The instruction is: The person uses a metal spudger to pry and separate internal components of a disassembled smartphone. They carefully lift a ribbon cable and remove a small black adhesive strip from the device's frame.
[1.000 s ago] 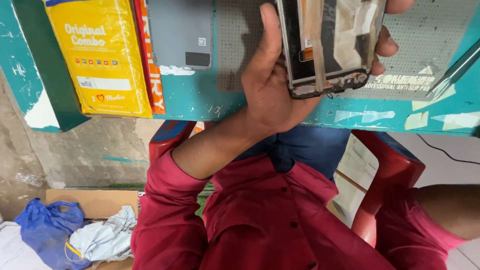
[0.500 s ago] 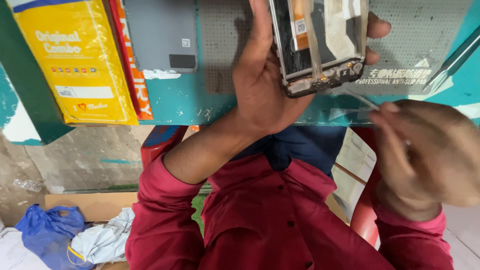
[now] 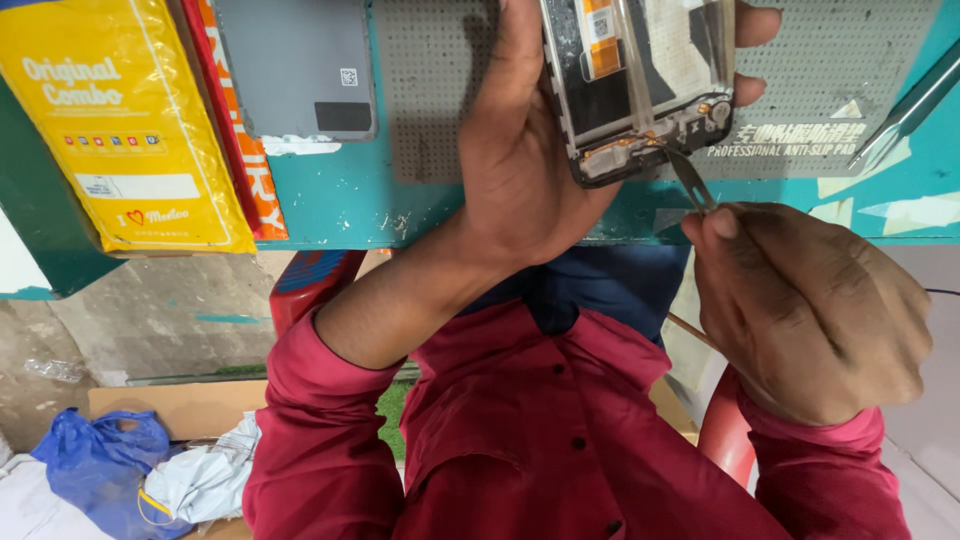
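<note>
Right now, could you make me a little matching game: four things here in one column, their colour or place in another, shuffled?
Things:
1. opened phone
2. tweezers
3. flat box
4. plastic bag

Descriptions:
A. blue, on the floor
B. yellow, on the teal table
C. pinched in the right hand
D. held in the left hand

Pairs: 1-D, 2-C, 3-B, 4-A
</note>
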